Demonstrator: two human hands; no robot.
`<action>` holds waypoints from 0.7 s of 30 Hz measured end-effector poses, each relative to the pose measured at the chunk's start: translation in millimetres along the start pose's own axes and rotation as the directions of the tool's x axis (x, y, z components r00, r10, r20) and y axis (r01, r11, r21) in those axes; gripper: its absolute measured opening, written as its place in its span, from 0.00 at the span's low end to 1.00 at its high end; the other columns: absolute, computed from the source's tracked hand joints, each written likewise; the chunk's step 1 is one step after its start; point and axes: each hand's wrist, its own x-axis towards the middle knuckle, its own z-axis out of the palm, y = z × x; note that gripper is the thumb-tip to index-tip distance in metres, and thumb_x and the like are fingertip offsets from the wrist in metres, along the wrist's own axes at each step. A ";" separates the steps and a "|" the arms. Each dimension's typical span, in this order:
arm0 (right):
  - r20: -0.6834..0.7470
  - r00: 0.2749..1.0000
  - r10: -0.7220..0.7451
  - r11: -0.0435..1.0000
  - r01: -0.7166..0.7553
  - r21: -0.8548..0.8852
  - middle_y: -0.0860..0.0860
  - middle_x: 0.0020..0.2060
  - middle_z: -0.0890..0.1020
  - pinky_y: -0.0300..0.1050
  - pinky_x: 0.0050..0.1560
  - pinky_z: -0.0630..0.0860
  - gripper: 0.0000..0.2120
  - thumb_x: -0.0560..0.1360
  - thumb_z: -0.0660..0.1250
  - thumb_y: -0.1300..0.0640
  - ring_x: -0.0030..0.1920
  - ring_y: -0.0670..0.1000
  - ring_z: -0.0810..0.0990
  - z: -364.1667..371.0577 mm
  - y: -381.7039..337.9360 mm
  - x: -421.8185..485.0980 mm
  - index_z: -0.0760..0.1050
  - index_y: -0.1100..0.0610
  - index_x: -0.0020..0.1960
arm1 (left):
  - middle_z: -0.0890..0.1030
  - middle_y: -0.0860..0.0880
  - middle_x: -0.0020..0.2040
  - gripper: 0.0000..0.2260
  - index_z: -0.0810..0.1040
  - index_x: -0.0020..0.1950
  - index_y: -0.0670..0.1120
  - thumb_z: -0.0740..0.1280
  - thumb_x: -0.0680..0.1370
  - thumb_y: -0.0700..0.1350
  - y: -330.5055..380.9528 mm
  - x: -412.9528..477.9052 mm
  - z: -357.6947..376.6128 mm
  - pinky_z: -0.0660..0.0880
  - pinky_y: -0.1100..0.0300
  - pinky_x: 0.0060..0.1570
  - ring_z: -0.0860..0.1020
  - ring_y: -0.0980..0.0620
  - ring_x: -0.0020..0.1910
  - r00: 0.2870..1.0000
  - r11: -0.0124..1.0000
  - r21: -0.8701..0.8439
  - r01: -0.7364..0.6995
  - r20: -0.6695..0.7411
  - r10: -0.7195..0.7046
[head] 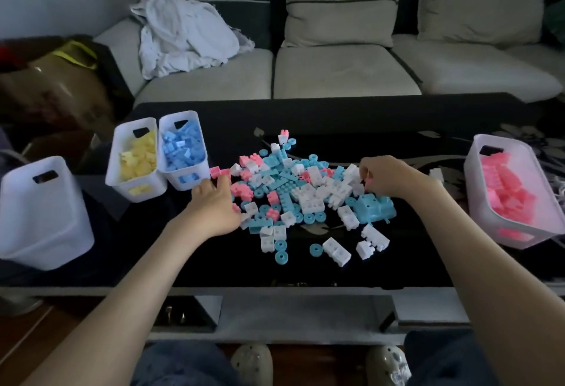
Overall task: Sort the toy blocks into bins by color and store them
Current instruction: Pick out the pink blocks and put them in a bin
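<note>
The pile of blocks [293, 190] lies on the dark table [214, 263] between the two hands, and its long side runs from one hand to the other. The left hand [214, 206] rests palm down at the left end of the pile, with bent fingers over some pink blocks [241, 190]. I cannot tell if it already holds one. The right hand [386, 176] is at the other end, its fingers curled down into the white blocks [312, 202]. If they pinch something, it is hidden. The important relation, in my judgement, is this: the pink bin [478, 199], already quite full of pink pieces, stands far to the outer side of the right hand, well apart from it. Most loose pink blocks, however, are just beside the left hand, so a pink piece must cross the whole pile. The blue bin [171, 171], full of blue pieces, and the yellow bin [137, 193], with yellow ones, touch each other just beyond the left hand. The white bin [46, 226] stands further to the outer side of this hand, and its inside is not visible.
</note>
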 end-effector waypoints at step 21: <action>0.213 0.814 -0.541 0.823 0.459 0.336 0.41 0.45 0.75 0.37 0.40 0.68 0.12 0.77 0.55 0.56 0.42 0.42 0.74 19.7 -153.5 -19.5 0.70 0.47 0.59 | 0.63 0.45 0.63 0.33 0.60 0.69 0.49 0.61 0.71 0.67 -51.9 -5.1 23.8 0.66 0.53 0.60 0.61 0.45 0.64 0.978 0.991 0.058 -0.124 -0.160 0.132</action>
